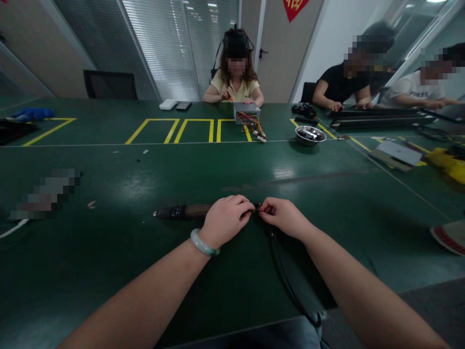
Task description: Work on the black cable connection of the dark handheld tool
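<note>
A dark cylindrical tool (194, 211) with a metal tip at its left end lies on the green table (145, 271). My left hand (225, 218), with a jade bangle on the wrist, rests over the tool's right end, its fingers pinched together. Close beside it, my right hand (281, 215) is closed in a pinch, fingertips almost meeting those of the left. Something small and dark shows between the two hands, too small to name. A black cable (285, 276) runs from beneath my right hand down to the table's front edge.
Across the table a person handles a grey metal box (247, 112) with coloured wires. A metal bowl (310, 135) stands at the back right, near two more people. A blurred device (47, 196) lies at the left, a round object (450, 237) at the right edge.
</note>
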`<state>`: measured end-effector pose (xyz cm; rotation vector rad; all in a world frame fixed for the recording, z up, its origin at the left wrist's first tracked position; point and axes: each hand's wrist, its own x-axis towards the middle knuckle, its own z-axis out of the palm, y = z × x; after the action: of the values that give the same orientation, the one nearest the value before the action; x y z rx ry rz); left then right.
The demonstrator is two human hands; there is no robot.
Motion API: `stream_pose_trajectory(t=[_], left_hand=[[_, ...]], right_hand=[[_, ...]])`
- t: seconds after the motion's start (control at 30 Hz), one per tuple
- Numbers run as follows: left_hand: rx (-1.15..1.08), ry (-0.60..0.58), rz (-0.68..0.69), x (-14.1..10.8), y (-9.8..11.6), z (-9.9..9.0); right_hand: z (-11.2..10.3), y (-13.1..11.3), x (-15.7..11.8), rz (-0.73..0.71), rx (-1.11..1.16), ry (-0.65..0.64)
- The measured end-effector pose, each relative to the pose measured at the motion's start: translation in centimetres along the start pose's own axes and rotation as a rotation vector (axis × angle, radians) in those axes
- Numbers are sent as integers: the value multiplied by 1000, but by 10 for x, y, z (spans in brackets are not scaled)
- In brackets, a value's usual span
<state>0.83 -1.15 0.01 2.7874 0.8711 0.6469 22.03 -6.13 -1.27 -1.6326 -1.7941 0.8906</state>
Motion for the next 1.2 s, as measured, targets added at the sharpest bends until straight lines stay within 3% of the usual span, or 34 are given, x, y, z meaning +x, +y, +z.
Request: stream_pose_trajectory(t=[1.2], left_hand=[[6,-24,-18,-1,4,-4]], right_hand=[[-1,-5,0,-13,-22,-36]])
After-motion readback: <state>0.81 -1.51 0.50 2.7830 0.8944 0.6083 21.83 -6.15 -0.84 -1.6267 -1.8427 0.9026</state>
